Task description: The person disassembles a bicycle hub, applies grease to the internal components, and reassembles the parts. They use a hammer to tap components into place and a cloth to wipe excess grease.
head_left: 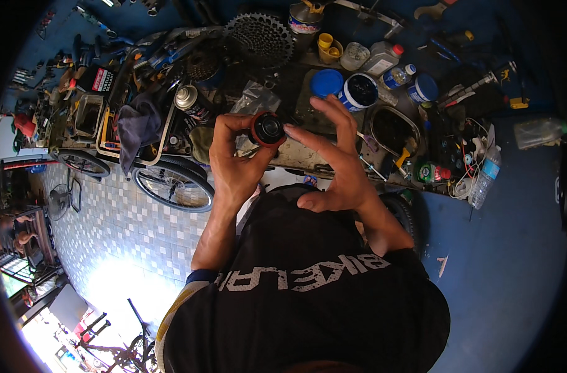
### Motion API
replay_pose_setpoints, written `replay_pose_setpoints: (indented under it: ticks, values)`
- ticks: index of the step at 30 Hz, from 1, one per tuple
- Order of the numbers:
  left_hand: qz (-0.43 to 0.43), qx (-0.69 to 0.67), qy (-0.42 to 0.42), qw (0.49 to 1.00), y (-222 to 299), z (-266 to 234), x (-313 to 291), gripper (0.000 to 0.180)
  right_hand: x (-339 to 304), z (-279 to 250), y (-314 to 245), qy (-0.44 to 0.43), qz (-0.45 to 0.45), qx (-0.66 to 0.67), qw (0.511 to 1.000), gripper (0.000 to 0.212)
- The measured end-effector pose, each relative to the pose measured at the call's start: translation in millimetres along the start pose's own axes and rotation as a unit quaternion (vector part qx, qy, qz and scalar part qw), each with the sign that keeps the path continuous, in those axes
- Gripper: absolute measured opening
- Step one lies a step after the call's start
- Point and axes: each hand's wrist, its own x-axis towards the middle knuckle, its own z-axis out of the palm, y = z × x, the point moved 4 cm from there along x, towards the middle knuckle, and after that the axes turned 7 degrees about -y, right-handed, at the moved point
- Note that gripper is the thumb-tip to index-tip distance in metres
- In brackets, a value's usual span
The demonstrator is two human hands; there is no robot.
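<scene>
Between the thumb and fingers of my left hand (232, 165) is a round red part with a black centre (269, 128), which looks like a bicycle hub. Its ringed end faces up. My right hand (344, 171) is spread to its right, the index fingertip at the hub's rim and the thumb held well away. Beyond the hands, a clear plastic bag (256, 98) lies on the dirty workbench (299, 155). An open blue-and-white tub of dark grease (360, 91) stands past my right fingers, beside its blue lid (326, 82).
A spray can (187, 98) and a dark rag (140, 124) are at the left of the bench. A large cassette (259, 40) sits at the back. Bottles and an oval tray (394, 130) crowd the right. Bicycle wheels (174, 185) stand below the bench's left side.
</scene>
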Motion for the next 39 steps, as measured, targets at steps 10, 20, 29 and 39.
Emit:
replay_pose_setpoints:
  ticks: [10,20,29,39]
  values:
    - [0.001,-0.016,-0.007,1.000,-7,0,1,0.042,4,-8,-10,0.037,-0.008,-0.132,0.991,0.078]
    - [-0.024,-0.058,0.000,0.998,-20,8,4,0.046,0,-7,-2,0.028,-0.008,-0.108,0.994,0.071]
    - [-0.139,-0.266,-0.146,0.943,-58,17,-3,0.031,-44,-80,196,0.063,0.204,-0.337,0.917,0.078]
    - [-0.258,-0.284,-0.173,0.907,-88,27,-28,0.028,-46,-64,245,-0.078,0.242,-0.391,0.885,0.083]
